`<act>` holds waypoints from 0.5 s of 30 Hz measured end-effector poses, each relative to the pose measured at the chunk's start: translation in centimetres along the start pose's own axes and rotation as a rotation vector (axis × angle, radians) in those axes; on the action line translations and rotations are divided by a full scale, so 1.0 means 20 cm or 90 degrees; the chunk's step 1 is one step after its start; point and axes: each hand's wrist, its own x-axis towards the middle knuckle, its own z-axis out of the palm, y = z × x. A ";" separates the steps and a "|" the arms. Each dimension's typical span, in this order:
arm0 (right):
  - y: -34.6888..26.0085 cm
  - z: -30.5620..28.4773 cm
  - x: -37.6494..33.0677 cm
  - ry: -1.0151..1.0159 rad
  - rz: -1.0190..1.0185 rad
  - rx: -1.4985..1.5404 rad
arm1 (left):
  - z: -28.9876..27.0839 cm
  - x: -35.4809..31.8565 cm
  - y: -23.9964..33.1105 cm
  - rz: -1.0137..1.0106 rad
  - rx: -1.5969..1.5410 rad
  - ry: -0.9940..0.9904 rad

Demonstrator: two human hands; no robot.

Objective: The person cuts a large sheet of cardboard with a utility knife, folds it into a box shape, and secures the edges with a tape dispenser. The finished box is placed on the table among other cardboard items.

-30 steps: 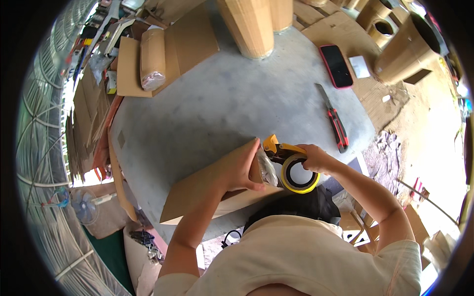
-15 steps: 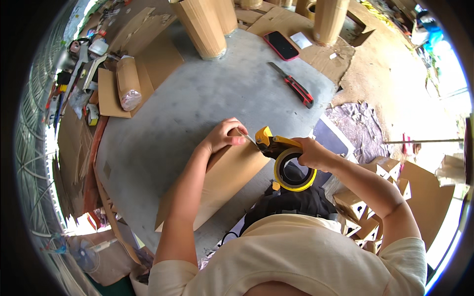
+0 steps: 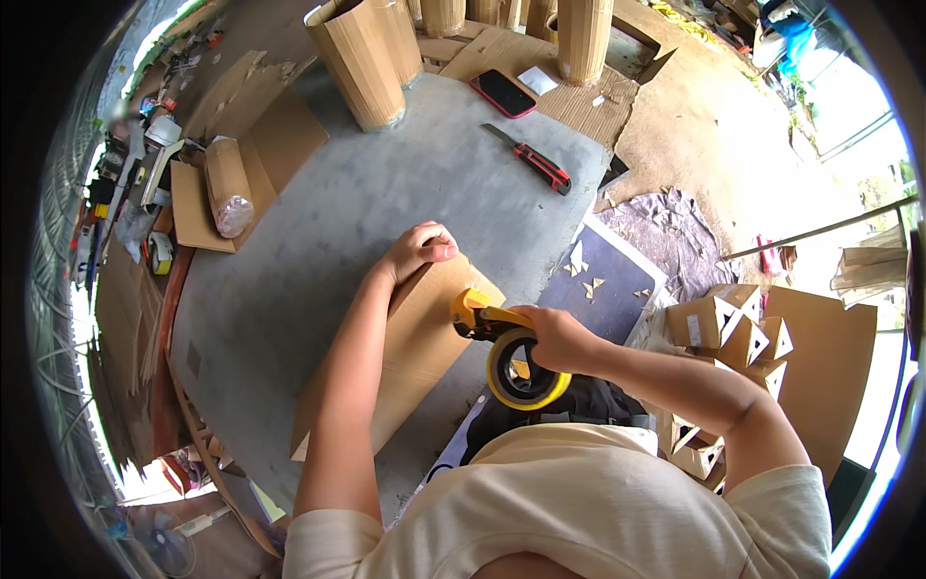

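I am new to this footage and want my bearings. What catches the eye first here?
At centre, the right hand grips a yellow tape dispenser against a flat cardboard piece, which the left hand presses down on the grey floor. Farther off lie a red-and-black utility knife and a red phone.

1. A flat brown cardboard box (image 3: 405, 357) lay on the grey table.
2. A red-cased phone (image 3: 503, 94), its screen dark, rested at the far edge.
3. Small brown boxes (image 3: 730, 326) with white triangular labels were stacked to the right.
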 end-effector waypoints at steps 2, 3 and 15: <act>-0.03 0.00 0.08 -0.012 0.007 -0.036 | 0.01 0.01 0.00 -0.008 -0.002 -0.003; -0.05 -0.03 0.12 -0.036 0.005 -0.070 | 0.01 0.00 0.01 -0.007 0.003 -0.012; -0.25 0.17 0.21 -0.104 -0.066 -0.531 | 0.02 -0.01 0.07 0.022 -0.024 -0.030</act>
